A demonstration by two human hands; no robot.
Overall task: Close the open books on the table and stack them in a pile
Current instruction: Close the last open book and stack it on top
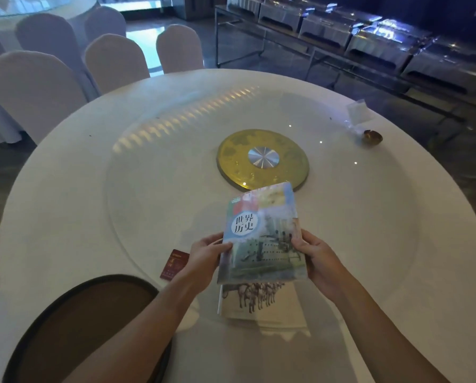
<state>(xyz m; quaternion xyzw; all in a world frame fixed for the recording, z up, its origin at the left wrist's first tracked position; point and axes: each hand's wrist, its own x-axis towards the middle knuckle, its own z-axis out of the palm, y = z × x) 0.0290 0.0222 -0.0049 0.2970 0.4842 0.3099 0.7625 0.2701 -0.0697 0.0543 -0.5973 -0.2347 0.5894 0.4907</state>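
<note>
A closed textbook with a ship on its pale blue cover point(261, 233) is held flat between both hands, a little above the round white table point(65, 205). My left hand point(206, 254) grips its left edge and my right hand point(318, 261) grips its right edge. Directly beneath it lies a second closed book with a horse picture on a pale cover point(259, 302), resting on the glass turntable near the table's front edge. Most of that lower book is hidden by the held one.
A small dark red booklet point(174, 264) lies left of my left hand. A gold disc point(263, 158) marks the turntable's centre. A small brown bowl point(372, 137) and clear plastic wrapper point(358, 111) sit at the far right. A brown chair back point(87, 327) is at the front left.
</note>
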